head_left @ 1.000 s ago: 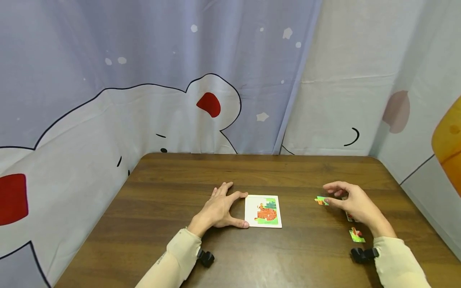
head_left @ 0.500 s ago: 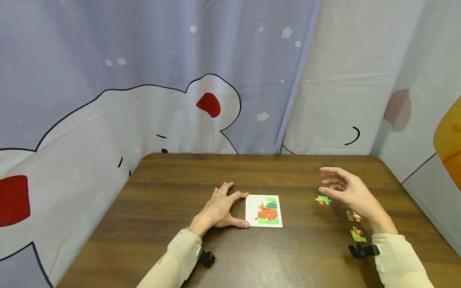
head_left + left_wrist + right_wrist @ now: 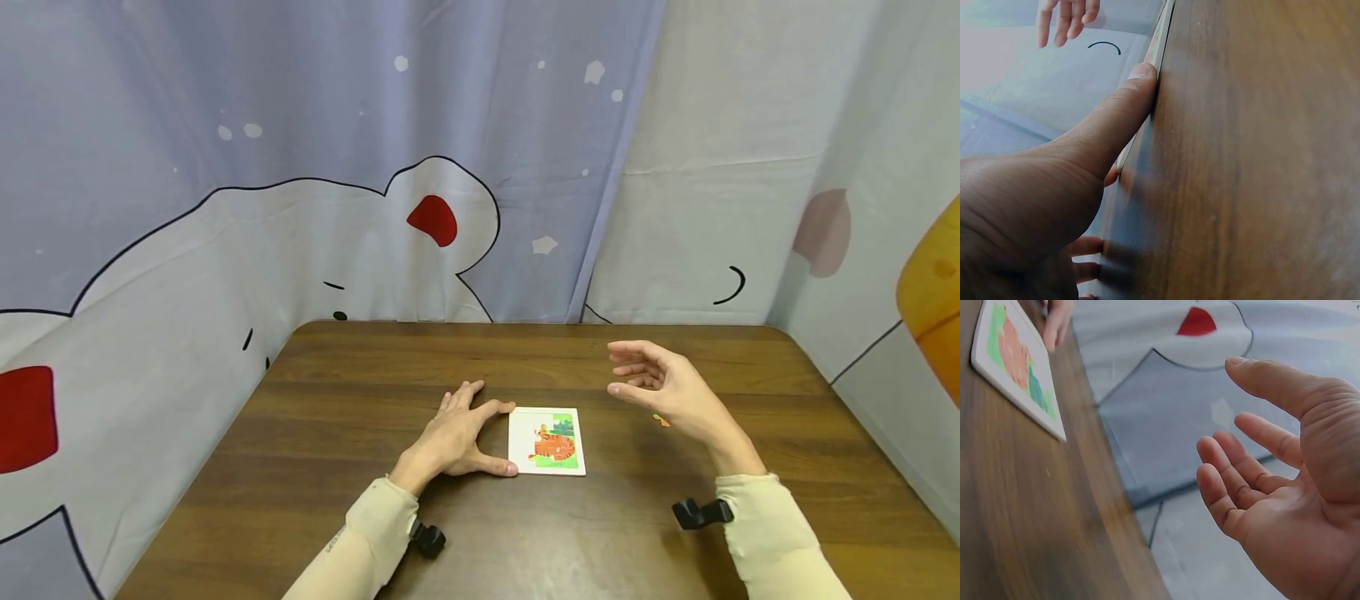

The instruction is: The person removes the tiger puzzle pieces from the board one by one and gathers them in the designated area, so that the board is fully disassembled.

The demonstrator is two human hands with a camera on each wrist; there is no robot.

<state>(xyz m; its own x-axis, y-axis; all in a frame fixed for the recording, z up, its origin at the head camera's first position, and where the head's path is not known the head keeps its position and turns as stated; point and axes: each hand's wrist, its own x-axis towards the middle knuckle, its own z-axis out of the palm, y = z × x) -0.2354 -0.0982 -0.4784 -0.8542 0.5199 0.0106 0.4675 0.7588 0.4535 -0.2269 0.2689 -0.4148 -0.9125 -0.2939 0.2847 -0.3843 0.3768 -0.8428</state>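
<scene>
A white square puzzle board (image 3: pixel 522 442) lies flat on the table, its right part filled with joined pieces showing an orange striped animal on green (image 3: pixel 555 444). My left hand (image 3: pixel 452 439) rests at the board's left side, thumb and index finger spread to its two left corners; in the left wrist view the thumb (image 3: pixel 1113 115) touches the board's edge. Above the table, right of the board, my right hand (image 3: pixel 670 393) hangs with relaxed, parted fingers and holds nothing, as the right wrist view of that hand (image 3: pixel 1297 487) also shows. A loose piece (image 3: pixel 661 420) peeks out below it.
The brown wooden table (image 3: pixel 375 358) reaches back to a patterned curtain (image 3: pixel 315 242) along its far and side edges. A black wrist camera (image 3: pixel 429 540) sits at the left cuff, another (image 3: pixel 701 513) at the right cuff.
My right hand has risen off the loose piece and moved left toward the board, fingers parting. Its forearm now hides the two lower loose pieces. The left hand and board stay put.
</scene>
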